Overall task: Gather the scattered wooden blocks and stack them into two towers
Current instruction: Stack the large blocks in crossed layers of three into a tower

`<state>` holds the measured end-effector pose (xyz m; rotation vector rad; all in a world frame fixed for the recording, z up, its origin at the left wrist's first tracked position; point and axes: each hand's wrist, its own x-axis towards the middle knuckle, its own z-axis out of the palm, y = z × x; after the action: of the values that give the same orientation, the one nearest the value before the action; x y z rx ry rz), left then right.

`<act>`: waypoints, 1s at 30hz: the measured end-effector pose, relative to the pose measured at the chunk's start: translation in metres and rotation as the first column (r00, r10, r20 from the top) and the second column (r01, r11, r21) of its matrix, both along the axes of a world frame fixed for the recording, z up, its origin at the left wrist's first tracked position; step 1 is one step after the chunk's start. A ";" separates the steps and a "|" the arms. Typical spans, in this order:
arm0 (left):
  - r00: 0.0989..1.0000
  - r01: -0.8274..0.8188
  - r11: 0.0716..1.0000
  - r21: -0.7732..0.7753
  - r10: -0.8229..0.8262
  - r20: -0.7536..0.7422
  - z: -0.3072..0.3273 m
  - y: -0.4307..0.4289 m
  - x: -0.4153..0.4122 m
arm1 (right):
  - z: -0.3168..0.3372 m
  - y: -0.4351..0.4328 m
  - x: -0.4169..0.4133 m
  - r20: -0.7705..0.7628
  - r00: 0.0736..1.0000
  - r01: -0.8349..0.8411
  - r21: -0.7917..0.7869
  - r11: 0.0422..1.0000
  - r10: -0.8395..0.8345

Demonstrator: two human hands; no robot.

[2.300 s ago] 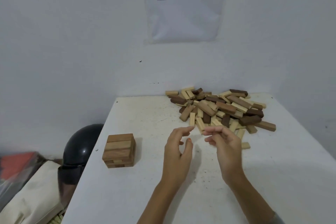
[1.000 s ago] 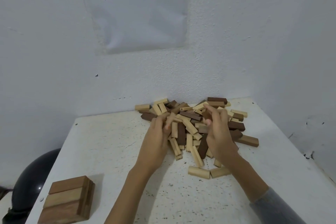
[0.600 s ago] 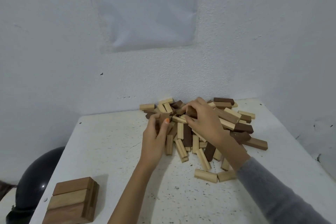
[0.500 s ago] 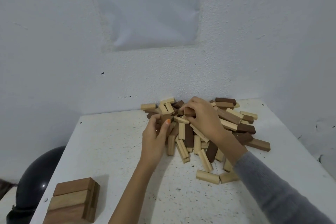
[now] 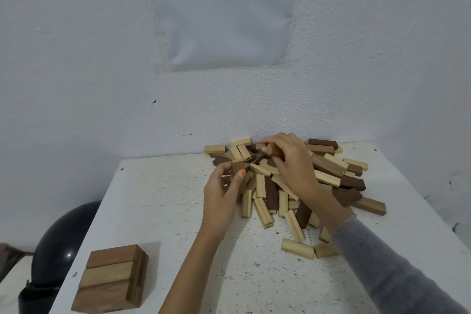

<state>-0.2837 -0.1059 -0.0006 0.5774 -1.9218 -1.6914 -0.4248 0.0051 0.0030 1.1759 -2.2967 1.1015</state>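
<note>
Two grabs: left hand [image 5: 221,194] pinching a brown block [image 5: 237,166], right hand [image 5: 293,163] gripping a second block [image 5: 274,149]; I'm going for straight-up lifts, sparing the mid-frame pile [image 5: 328,168].

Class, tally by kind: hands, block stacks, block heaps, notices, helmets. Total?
Bare hands (left hand, right hand): 2
Low brown wooden block stack: 1
Loose heap of mixed wooden blocks: 1
White paper notice: 1
Round black helmet: 1
Total: 6

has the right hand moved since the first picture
Yes. The right hand went forward, away from the person: from over the bare table in front of the pile of blocks onto the pile's far side, where it holds a brown block.
</note>
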 end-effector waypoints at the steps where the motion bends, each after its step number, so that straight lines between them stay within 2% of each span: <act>1: 1.000 0.003 1.000 0.005 -0.003 -0.015 0.002 0.001 0.002 | 0.004 0.000 0.006 0.023 1.000 0.000 -0.075 0.997 0.002; 4: 0.998 -0.003 0.999 0.033 0.005 -0.066 0.012 0.001 0.011 | 0.021 0.002 0.029 0.140 0.990 0.009 -0.263 0.965 0.029; 7: 0.994 -0.006 0.999 0.045 0.011 -0.108 0.020 0.002 0.021 | 0.035 0.006 0.056 0.268 0.960 0.028 -0.363 0.932 0.076; 11: 0.989 0.040 0.997 0.058 -0.032 -0.142 0.030 0.012 0.039 | 0.039 0.012 0.091 0.496 0.836 0.038 -0.476 0.879 0.233; 15: 0.988 0.082 0.995 0.057 -0.074 -0.133 0.029 0.022 0.061 | 0.024 0.016 0.115 0.565 0.779 0.054 -0.494 0.868 0.273; 24: 0.999 0.038 0.990 0.136 -0.037 -0.013 -0.006 0.035 0.112 | -0.014 0.024 0.165 0.660 0.707 0.072 -0.425 0.902 0.255; 30: 0.999 0.011 0.997 0.076 -0.014 0.042 -0.020 0.034 0.133 | -0.026 0.025 0.191 0.686 0.691 0.057 -0.366 0.929 0.228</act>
<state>-0.1508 -0.0722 -0.0207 0.6361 -1.9013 -1.7793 -0.2341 0.0297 -0.0228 0.7736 -2.3712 2.2451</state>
